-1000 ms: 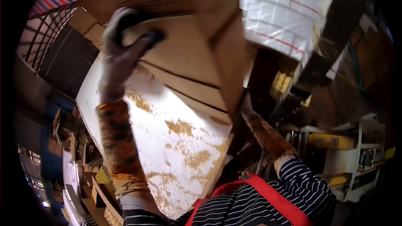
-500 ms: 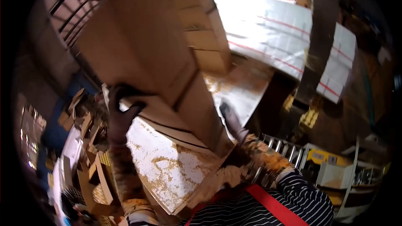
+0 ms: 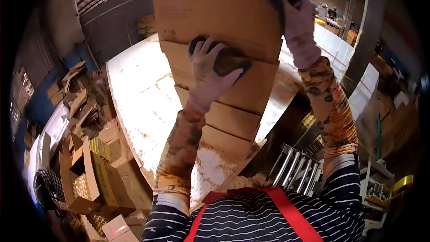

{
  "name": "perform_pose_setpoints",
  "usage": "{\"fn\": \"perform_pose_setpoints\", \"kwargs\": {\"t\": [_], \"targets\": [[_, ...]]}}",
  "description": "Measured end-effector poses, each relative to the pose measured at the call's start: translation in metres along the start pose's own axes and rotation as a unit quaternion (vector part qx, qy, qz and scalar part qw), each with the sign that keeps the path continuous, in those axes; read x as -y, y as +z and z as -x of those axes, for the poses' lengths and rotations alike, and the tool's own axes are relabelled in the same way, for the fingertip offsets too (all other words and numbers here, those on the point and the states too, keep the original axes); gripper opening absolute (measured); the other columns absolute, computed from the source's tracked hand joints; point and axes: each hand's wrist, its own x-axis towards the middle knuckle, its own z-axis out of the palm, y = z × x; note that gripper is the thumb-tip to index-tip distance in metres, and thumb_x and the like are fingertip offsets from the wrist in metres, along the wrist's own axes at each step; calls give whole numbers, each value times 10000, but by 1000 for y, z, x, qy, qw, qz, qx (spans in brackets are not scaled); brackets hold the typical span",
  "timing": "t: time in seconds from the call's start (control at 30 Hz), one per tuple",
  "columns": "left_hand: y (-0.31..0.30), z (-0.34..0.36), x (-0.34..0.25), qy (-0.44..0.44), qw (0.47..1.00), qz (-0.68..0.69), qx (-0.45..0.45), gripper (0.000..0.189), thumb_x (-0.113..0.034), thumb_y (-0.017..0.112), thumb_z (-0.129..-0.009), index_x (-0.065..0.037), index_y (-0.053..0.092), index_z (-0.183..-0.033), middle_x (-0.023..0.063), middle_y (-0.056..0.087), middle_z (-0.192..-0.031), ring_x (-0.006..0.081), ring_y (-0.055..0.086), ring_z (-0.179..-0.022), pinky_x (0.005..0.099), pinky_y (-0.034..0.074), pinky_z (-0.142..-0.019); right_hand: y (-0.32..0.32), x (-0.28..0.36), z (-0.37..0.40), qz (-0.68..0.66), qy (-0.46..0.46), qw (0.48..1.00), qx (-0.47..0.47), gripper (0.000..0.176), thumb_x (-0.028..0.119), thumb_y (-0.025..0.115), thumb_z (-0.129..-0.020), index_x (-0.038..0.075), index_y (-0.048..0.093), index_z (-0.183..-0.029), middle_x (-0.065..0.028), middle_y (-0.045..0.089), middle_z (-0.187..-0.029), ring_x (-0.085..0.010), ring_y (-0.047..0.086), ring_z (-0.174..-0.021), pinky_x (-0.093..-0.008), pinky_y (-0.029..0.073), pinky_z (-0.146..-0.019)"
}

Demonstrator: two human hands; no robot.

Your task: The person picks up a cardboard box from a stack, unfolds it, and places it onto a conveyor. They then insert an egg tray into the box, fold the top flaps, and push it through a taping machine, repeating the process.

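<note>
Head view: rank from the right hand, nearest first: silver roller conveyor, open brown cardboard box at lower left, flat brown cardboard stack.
1. Flat brown cardboard stack: touching the right hand.
2. Silver roller conveyor: lower right.
3. Open brown cardboard box: lower left.

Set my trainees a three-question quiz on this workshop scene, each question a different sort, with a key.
1. True or false: in the view, the left hand is higher than the right hand.
2. Both hands are on: A) the metal rollers; B) the brown cardboard; C) the yellow tape.
3. Fill in the blank: the straps over the striped shirt are ____ in colour.

Key: 1. False; 2. B; 3. red.
</note>
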Motion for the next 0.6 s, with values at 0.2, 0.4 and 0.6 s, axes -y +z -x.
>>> {"fn": "perform_pose_setpoints", "kwargs": {"t": [0.2, 0.4, 0.6], "targets": [[-4, 19, 16, -12, 993, 78, -84, 464, -183, 814, -584, -90, 656, -1010, 102, 587, -1084, 355, 530, -1078, 508, 363, -1016, -54, 9, -10, -116, -70, 978, -158, 359, 227, 703, -888, -25, 673, -1142, -72, 715, -987, -118, 643, -857, -257, 502, -794], [9, 16, -3, -13, 980, 140, -140, 521, -191, 835, -674, -35, 611, -1118, 158, 547, -1242, 337, 540, -1148, 446, 414, -1021, -290, 55, 91, 592, -388, 700, -93, 565, 293, 683, -860, -55, 568, -1291, -156, 632, -1270, -286, 566, -1220, -384, 425, -1068], [118, 52, -146, -55, 934, 349, 51, 1235, -327, 936, -586, 37, 192, -1503, 249, 267, -1515, 380, 350, -1380, 489, 323, -1132, -392, 57, 279, 492, -182, 827, -201, 489, 212, 719, -846, -24, 549, -1239, -194, 637, -1201, -299, 605, -1127, -407, 524, -930]]}}
